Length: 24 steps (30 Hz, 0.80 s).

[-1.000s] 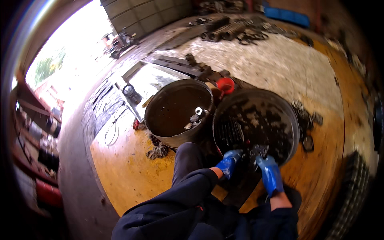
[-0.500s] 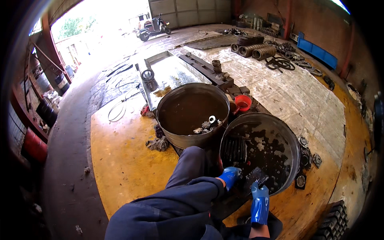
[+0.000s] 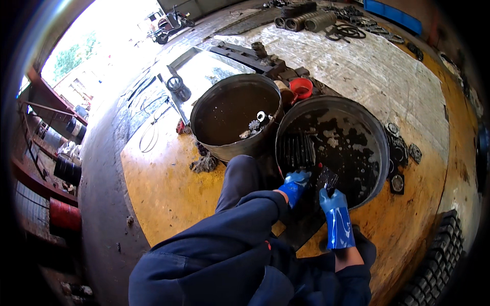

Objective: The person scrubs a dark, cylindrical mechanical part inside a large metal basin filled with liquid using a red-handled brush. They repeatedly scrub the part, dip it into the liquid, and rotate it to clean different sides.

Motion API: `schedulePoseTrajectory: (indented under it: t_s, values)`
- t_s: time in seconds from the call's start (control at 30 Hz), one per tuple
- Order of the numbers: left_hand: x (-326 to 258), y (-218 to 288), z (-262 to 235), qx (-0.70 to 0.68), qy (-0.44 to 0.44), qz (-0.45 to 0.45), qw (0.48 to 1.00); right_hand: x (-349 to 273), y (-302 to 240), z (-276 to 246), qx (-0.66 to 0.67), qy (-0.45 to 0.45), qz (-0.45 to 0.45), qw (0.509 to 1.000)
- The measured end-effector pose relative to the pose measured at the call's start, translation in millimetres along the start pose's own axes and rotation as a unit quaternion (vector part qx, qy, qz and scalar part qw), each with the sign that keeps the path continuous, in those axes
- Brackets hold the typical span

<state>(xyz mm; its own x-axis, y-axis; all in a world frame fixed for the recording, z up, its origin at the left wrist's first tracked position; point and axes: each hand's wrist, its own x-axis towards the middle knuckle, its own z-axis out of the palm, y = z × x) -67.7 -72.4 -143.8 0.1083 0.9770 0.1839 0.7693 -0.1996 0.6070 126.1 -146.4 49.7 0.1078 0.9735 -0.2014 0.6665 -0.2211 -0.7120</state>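
My right hand [image 3: 333,201], in a blue rubber glove, grips a dark, wet, flat piece [image 3: 327,178] over the near side of a round metal tub [image 3: 384,153]. Beside it, my left hand [image 3: 296,184], gloved the same, is closed at the tub's near left edge; what its fingers hold, if anything, is hidden. Dark liquid with pale foam patches fills the tub. A black ribbed part [image 3: 297,150] leans inside its left wall, just beyond my left hand.
Left of the tub stands a second round tub [image 3: 204,140] of brown liquid, with small metal parts at its right side. A red dipper [image 3: 301,87] sits behind. Greasy metal parts [image 3: 397,183] lie at right, stacked black blocks [image 3: 434,265] at lower right, a dirty rag [image 3: 204,163] at left.
The view has shifted, so the tubs appear higher in the picture. The dark flat piece is still in my right hand and appears more upright. My left hand stays near the tub's edge.
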Motion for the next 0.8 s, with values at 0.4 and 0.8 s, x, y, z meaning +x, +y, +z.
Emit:
schedulePoseTrajectory:
  t_s: [0.4,0.8]
  values:
    - [24.3,88.3,-44.3,0.096,-0.33,-0.062,0.937,-5.2,17.3,-20.9,-0.019,0.028,0.019,0.999]
    - [23.0,95.3,-59.8,0.15,-0.311,-0.029,0.938,-3.5,11.5,-15.0,-0.044,0.051,-0.013,0.998]
